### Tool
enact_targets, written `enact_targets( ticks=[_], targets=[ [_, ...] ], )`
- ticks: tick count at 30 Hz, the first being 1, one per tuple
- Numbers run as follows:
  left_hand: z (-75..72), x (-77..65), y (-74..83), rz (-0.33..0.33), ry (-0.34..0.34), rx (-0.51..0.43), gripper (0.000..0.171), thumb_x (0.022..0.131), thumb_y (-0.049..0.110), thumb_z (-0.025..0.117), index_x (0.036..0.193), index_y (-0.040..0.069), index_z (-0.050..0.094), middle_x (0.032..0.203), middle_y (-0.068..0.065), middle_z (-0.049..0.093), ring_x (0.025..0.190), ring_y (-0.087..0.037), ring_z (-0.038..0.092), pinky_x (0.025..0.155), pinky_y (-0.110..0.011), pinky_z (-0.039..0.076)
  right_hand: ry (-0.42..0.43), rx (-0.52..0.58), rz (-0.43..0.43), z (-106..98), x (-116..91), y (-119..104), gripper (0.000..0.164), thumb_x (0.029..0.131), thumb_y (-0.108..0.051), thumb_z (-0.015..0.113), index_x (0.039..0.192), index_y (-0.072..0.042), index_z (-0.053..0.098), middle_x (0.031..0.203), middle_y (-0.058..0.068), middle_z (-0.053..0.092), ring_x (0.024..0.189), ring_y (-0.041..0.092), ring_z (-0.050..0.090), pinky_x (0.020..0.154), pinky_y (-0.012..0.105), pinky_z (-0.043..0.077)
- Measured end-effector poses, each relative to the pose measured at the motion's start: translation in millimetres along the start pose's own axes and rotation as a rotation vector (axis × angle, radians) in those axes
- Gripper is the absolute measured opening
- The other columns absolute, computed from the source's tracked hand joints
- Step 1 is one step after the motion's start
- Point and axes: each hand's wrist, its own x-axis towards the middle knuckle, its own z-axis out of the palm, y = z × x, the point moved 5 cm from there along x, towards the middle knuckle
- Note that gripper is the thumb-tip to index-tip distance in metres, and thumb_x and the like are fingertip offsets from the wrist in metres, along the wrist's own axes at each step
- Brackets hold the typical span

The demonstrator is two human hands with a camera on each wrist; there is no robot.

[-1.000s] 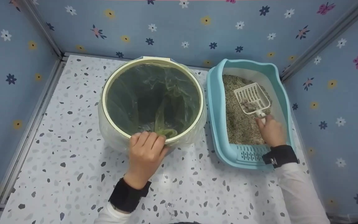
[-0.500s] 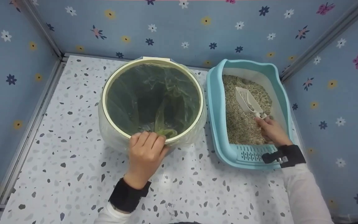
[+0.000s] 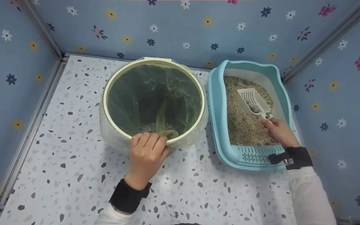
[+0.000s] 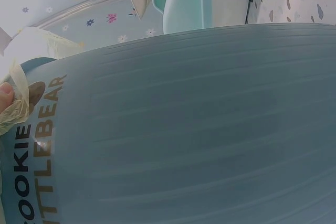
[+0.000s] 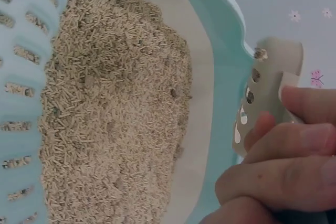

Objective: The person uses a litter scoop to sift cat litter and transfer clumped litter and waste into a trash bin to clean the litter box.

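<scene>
Litter scoop (image 3: 249,95) is held over the litter (image 3: 245,132) in a turquoise litter box (image 3: 218,125), toward 12 o'clock of the box as seen from the head camera. Its pale handle (image 3: 265,116) is grasped by the right hand (image 3: 280,132), at about 5 o'clock from the slotted pan. Grey-brown clumps (image 3: 254,108) are carried in the pan, near the handle end. A perforated ledge (image 3: 255,155) is set into the box at 6 o'clock.

At 9 o'clock from the box, a round bin (image 4: 199,119) is placed just beside it. Its cream rim (image 3: 106,103) is gripped at 6 o'clock by the left hand (image 3: 147,153), with the fingers curled over the edge. The bin is lined with a translucent yellowish bag (image 3: 122,93), which is folded down over the outside. Dark and tan lettering (image 4: 44,150) is printed on the bin's blue-grey wall.

Black bands (image 3: 130,196) are worn on both wrists, above white sleeves (image 3: 309,190). The speckled floor (image 3: 198,193) is bordered at 12 o'clock by a flowered blue wall (image 3: 170,18).
</scene>
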Motion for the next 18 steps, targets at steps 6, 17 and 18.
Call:
enact_targets(
  ticks=[6,17,18],
  targets=[
    [0.8,-0.8,0.3,0.002,-0.005,0.001,0.013,0.072,0.017,0.067,0.074,0.007,0.06,0.068,-0.005,0.057,0.064,-0.024,0.049,0.069,-0.035,0.036,0.063,-0.165,-0.073,-8.2,-5.3,-13.6,0.049,0.091,-0.052,0.049,0.092,-0.003,0.053,0.063,0.001,0.045,0.05,0.011,0.039,0.05,0.03,0.035],
    [0.6,-0.6,0.3,-0.002,0.0,0.009,0.008,0.072,0.014,0.065,0.074,0.007,0.06,0.068,-0.005,0.057,0.065,-0.024,0.051,0.069,-0.035,0.036,0.048,-0.308,-0.186,-24.7,-21.8,-67.2,0.052,0.092,-0.051,0.048,0.099,-0.001,0.063,0.065,0.004,0.051,0.047,0.008,0.042,0.045,0.027,0.037],
    [0.5,-0.6,0.3,-0.003,0.0,0.01,0.009,0.072,0.014,0.065,0.074,0.007,0.06,0.068,-0.005,0.057,0.065,-0.024,0.051,0.07,-0.035,0.036,0.049,-0.318,-0.2,-25.8,-23.4,-73.2,0.051,0.092,-0.05,0.048,0.098,-0.002,0.063,0.065,0.004,0.051,0.046,0.008,0.041,0.044,0.027,0.037]
  ],
)
